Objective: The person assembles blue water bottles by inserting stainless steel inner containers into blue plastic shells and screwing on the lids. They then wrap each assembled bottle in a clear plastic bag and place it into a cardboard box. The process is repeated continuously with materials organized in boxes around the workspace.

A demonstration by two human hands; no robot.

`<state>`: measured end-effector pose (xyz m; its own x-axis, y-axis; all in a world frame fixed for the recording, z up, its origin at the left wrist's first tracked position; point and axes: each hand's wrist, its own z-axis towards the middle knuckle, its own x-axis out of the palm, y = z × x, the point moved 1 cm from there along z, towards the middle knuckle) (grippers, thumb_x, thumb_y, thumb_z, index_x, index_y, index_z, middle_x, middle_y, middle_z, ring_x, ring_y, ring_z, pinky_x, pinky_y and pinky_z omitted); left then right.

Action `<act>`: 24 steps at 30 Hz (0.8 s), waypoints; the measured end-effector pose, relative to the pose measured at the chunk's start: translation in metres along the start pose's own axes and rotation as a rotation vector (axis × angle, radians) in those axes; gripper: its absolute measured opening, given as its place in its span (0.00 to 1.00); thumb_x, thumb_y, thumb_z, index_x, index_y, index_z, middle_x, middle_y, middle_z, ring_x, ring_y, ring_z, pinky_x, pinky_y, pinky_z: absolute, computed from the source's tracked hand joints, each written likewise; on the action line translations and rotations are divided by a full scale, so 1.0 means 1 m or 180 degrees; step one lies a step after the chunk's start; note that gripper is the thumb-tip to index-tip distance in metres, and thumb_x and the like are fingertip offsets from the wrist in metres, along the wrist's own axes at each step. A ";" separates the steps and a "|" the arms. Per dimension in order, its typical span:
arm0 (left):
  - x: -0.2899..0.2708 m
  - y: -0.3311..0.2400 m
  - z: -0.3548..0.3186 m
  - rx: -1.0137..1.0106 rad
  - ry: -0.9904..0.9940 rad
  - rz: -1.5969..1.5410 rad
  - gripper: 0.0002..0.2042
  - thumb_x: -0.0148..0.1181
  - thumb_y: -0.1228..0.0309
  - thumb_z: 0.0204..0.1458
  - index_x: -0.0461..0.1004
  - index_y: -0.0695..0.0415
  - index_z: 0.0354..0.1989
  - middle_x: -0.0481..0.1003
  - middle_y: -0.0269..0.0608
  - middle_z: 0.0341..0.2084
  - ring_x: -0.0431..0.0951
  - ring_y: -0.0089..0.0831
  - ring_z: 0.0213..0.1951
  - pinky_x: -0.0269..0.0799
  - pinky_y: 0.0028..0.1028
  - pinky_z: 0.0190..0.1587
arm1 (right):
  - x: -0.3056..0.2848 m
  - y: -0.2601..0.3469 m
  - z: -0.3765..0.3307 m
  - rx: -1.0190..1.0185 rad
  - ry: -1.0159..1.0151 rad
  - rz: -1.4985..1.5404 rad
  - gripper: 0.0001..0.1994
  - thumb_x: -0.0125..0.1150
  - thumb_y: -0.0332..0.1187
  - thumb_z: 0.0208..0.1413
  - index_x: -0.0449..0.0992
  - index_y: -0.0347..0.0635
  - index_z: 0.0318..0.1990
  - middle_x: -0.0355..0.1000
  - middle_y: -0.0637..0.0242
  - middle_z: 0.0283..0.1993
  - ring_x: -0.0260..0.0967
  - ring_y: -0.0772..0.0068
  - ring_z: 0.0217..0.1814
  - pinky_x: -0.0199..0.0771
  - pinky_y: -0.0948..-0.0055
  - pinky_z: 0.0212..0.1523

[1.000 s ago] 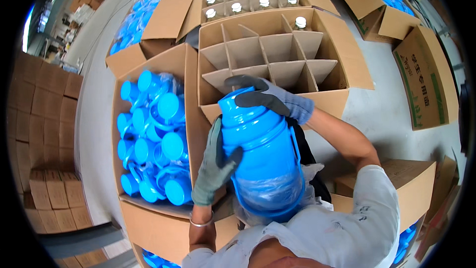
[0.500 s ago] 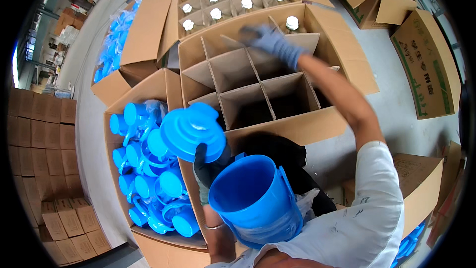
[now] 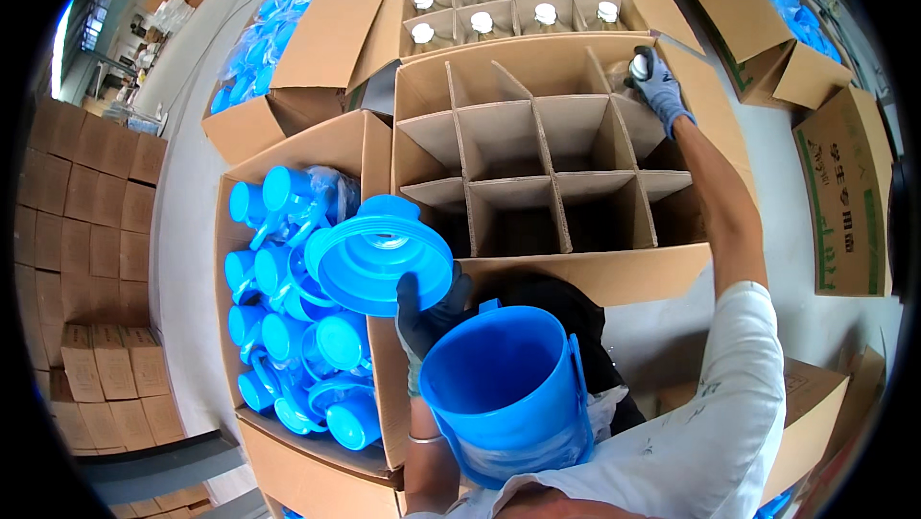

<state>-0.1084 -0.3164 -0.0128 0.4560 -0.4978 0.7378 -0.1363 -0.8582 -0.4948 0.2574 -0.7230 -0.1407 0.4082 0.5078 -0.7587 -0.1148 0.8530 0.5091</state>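
the divided carton [image 3: 595,274] fills the middle, its upright partitions [image 3: 499,135] standing in front of the far right cell, with a farther box [image 3: 657,6] of capped bottles [image 3: 545,15] behind it and a side box [image 3: 377,154] of blue parts [image 3: 283,337] at left. nearer, an uncovered blue bucket [image 3: 504,394] sits near a white shirt [image 3: 739,375]. the gloved left hand [image 3: 432,322] grips a blue lid [image 3: 384,265] by its edge, partly over the blue parts, while the gloved right hand [image 3: 660,87] curls round a white-capped bottle [image 3: 637,67] in that cell.

Around me I see a smooth, pale grey floor [image 3: 188,231]; at nine o'clock, a wall of stacked brown cardboard cartons [image 3: 88,231]; at ten, a bright white strip of light [image 3: 62,51].
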 end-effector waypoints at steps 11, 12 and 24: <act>-0.030 0.018 0.001 0.0404 0.0331 -0.0376 0.25 0.59 0.59 0.55 0.64 0.56 0.59 0.72 0.53 0.52 0.76 0.42 0.51 0.76 0.41 0.53 | -0.308 0.167 0.055 -0.1547 -0.0947 0.2088 0.19 0.63 0.37 0.56 0.67 0.38 0.51 0.72 0.66 0.41 0.71 0.79 0.40 0.74 0.79 0.39; -0.026 0.030 0.005 0.0355 0.0457 -0.0450 0.25 0.59 0.59 0.55 0.64 0.59 0.58 0.72 0.54 0.51 0.76 0.43 0.51 0.75 0.41 0.53 | -0.332 0.170 0.049 -0.1478 -0.0782 0.2331 0.17 0.62 0.37 0.57 0.68 0.40 0.50 0.72 0.67 0.40 0.71 0.79 0.39 0.74 0.79 0.38; -0.075 -0.034 -0.039 0.0836 0.0973 -0.0163 0.23 0.51 0.61 0.60 0.63 0.64 0.58 0.70 0.54 0.54 0.74 0.47 0.53 0.73 0.45 0.55 | -0.268 0.335 -0.042 -0.1221 0.1596 0.4277 0.12 0.57 0.36 0.60 0.73 0.41 0.48 0.74 0.67 0.38 0.72 0.79 0.37 0.75 0.78 0.37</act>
<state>-0.1723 -0.2542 -0.0335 0.1685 -0.5034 0.8475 0.1271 -0.8415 -0.5251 0.0716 -0.5683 0.2157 -0.5326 0.8423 0.0832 -0.4025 -0.3385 0.8505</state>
